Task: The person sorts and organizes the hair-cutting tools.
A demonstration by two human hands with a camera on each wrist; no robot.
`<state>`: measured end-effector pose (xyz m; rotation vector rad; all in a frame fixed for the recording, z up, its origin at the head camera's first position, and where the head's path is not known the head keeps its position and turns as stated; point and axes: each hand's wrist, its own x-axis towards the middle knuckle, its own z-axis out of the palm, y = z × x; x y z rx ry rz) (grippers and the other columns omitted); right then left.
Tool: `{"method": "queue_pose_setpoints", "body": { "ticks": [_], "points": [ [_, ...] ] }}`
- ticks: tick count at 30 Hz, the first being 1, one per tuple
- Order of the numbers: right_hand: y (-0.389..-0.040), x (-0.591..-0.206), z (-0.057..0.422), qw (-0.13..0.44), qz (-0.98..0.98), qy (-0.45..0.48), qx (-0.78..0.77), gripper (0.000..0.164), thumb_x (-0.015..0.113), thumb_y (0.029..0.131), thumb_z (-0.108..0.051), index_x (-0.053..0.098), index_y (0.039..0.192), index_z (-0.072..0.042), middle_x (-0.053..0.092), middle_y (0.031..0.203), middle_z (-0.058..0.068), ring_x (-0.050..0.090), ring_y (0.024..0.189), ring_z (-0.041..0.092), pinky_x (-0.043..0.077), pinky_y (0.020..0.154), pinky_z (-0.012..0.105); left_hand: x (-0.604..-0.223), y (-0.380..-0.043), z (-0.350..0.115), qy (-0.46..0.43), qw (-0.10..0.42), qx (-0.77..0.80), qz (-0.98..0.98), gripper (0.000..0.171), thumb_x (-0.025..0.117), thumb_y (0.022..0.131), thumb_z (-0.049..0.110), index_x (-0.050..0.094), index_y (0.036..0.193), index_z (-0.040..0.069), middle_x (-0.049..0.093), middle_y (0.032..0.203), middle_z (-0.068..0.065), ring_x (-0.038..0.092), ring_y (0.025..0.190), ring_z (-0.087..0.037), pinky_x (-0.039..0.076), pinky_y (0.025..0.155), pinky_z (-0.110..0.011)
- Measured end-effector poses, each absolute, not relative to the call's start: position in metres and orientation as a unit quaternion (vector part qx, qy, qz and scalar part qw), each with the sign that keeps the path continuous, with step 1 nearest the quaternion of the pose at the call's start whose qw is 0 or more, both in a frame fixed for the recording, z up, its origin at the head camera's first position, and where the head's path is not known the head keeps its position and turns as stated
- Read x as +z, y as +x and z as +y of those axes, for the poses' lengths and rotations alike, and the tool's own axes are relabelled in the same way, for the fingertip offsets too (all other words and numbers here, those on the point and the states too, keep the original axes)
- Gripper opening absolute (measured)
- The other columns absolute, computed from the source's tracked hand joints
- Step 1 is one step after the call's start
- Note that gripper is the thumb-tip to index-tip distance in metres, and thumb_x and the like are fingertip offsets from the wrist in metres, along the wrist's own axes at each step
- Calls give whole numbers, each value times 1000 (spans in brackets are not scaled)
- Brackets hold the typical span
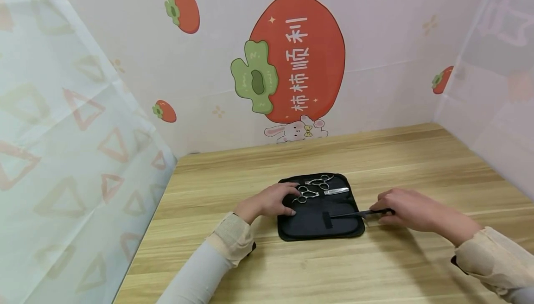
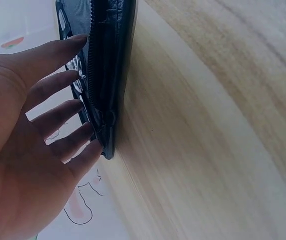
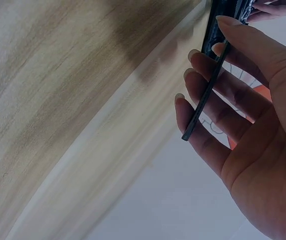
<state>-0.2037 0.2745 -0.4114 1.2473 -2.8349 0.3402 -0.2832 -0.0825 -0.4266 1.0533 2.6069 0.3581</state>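
A black zip case (image 1: 306,228) lies unfolded on the wooden table. Two silver pairs of scissors sit in its far half: one pair (image 1: 306,195) by my left fingers, another pair (image 1: 320,182) farther back. A flat silver piece (image 1: 336,191) lies to their right. My left hand (image 1: 273,199) rests on the case's left side, fingers extended and spread, thumb on the near panel. On the right, my right hand (image 1: 406,209) pinches a thin black comb (image 3: 205,97) between thumb and fingers. The comb's far end reaches over the near panel to a black strap (image 1: 327,219).
The wooden table (image 1: 200,193) extends around the case on all sides. A printed cloth backdrop (image 1: 208,63) with persimmons stands along the back edge, and hanging cloth sheets (image 1: 83,132) border the left and right sides.
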Motion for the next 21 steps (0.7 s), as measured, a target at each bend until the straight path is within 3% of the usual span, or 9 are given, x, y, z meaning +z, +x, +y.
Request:
{"method": "queue_pose_setpoints", "body": {
  "ticks": [13,18,21],
  "points": [
    [-204,-416,271,29,-909,404,102,19,72,78,-24,70,97,-19,54,79,-16,49,67,2,41,56,25,-429,-285,-83,372,148,125,908,50,71,82,30,55,127,17,30,147,-2,29,133,-19,26,106,-34],
    [-203,-417,271,35,-917,387,90,12,73,77,-29,63,82,-26,46,71,-20,42,61,-1,36,52,23,-428,-284,-83,373,148,123,908,50,71,81,30,55,127,16,31,147,-2,30,133,-19,27,106,-34],
    [-203,-415,272,30,-928,362,77,20,73,76,-36,54,73,-31,42,66,-20,38,56,-1,32,50,22,-429,-284,-83,374,148,123,907,50,71,82,30,55,127,16,31,147,-3,30,133,-19,27,106,-34]
  ]
}}
